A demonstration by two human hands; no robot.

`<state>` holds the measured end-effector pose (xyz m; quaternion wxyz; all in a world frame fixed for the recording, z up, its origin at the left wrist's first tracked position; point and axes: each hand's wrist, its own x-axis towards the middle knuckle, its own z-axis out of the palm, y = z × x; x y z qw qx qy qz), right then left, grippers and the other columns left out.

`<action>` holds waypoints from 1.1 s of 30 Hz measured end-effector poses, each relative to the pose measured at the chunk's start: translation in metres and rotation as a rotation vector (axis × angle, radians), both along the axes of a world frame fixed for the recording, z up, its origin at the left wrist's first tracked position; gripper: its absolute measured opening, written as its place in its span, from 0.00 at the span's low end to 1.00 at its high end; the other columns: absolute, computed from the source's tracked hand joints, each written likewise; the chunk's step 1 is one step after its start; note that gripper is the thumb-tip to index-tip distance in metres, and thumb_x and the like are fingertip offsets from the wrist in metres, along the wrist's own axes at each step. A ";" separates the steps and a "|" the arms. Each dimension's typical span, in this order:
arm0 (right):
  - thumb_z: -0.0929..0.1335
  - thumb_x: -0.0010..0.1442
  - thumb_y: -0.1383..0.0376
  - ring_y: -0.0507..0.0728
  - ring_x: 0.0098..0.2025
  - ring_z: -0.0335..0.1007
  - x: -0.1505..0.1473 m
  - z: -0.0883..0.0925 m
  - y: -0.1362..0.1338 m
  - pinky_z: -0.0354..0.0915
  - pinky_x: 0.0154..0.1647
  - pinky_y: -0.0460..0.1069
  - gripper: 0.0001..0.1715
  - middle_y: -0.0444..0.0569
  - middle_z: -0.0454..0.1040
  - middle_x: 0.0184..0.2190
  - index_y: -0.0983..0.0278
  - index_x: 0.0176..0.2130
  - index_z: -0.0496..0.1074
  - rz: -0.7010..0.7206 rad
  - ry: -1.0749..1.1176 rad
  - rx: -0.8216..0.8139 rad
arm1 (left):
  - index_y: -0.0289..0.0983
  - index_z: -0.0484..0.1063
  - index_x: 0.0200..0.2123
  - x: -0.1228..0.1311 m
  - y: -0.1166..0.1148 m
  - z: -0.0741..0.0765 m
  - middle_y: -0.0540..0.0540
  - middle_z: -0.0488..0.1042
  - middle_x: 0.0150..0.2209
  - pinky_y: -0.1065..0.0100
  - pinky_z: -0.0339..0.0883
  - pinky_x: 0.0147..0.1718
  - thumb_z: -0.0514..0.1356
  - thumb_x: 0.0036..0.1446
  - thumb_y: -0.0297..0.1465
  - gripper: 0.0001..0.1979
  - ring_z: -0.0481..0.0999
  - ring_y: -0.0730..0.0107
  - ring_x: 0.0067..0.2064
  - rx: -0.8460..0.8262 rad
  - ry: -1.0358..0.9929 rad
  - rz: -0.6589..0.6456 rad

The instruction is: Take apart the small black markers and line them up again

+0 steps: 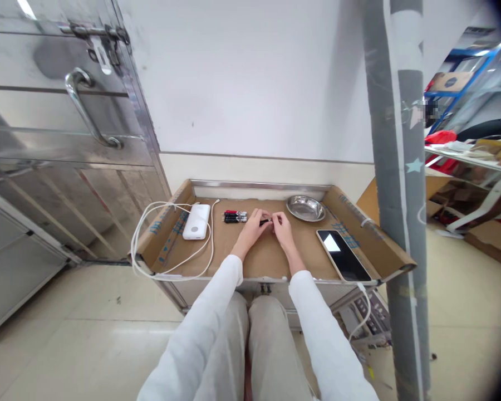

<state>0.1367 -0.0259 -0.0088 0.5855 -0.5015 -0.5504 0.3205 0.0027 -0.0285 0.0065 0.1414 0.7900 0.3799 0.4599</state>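
My left hand [255,223] is closed around a slim black pen part [265,221] over the middle of the cardboard-lined table [250,262]. Close on its right, my right hand [281,225] pinches at the other end of that pen part, fingertips almost meeting the left ones. Fingers cover most of the piece, so its full shape is hidden. Just left of my left hand lie several pens [234,217] side by side, with red and black ends. A shallow round steel dish [305,208] sits beyond my right hand.
A white power bank [196,221] with a looped white cable [138,245] lies at the left. On the right rests a phone [343,255], cabled at its lower end. Cardboard walls edge the table; a grey wrapped pole [409,223] stands at its right, a metal door [67,111] at left.
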 end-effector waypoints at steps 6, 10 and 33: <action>0.67 0.48 0.51 0.49 0.20 0.61 -0.003 0.002 -0.001 0.57 0.19 0.45 0.18 0.40 0.68 0.24 0.60 0.32 0.65 0.120 0.291 -0.106 | 0.38 0.61 0.44 0.000 0.003 -0.008 0.45 0.68 0.42 0.66 0.71 0.43 0.60 0.57 0.34 0.14 0.73 0.69 0.44 0.073 -0.216 0.090; 0.68 0.46 0.51 0.49 0.20 0.62 -0.003 0.001 0.000 0.59 0.19 0.45 0.17 0.40 0.69 0.23 0.62 0.30 0.67 0.176 0.350 -0.157 | 0.38 0.59 0.48 0.002 0.000 -0.009 0.44 0.68 0.45 0.68 0.73 0.41 0.56 0.59 0.35 0.15 0.75 0.71 0.43 0.080 -0.247 0.048; 0.71 0.46 0.55 0.55 0.33 0.72 0.003 -0.010 0.003 0.68 0.43 0.53 0.19 0.51 0.77 0.34 0.65 0.35 0.74 0.041 0.262 0.004 | 0.37 0.62 0.44 -0.004 -0.005 0.000 0.42 0.68 0.41 0.64 0.67 0.43 0.50 0.64 0.35 0.10 0.71 0.68 0.41 0.094 -0.351 0.367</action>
